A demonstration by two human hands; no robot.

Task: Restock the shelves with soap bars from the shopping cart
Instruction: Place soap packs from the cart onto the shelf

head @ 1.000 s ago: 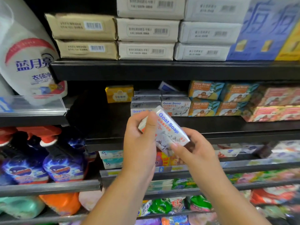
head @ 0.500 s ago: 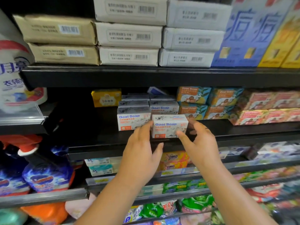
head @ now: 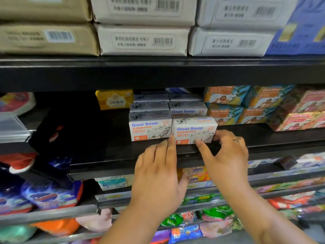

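Entry: restocking, middle shelf.

Progress: one white Goat Soap box (head: 194,130) is being seated at the front of the middle shelf (head: 114,155), on its base, printed face outward. It is being lined up touching the right side of a matching front box (head: 150,128). More white boxes (head: 187,110) are being seen stacked behind both. This single placement is being judged nearly finished, with the release not yet made. The shopping cart is not being shown, so the number left to shelve cannot be told. A dark bare stretch of shelf is being seen to the left of the white boxes, so room for more is being judged available.

Hands against box: the box is being gripped by the right hand (head: 226,155), thumb laid on the lower front face and the other fingers curled round the right end. The left hand (head: 158,173) is being held flat with straight fingers, grasping nothing. Its fingertips (head: 171,138) are touching the box's lower left corner, at the seam between the two front boxes. Both hands are being seen in front of and below the box.

Surroundings: orange-and-teal boxes (head: 226,103) are being seen just beside it on the right, slightly further back. A yellow box (head: 114,98) is being seen further back on the left.
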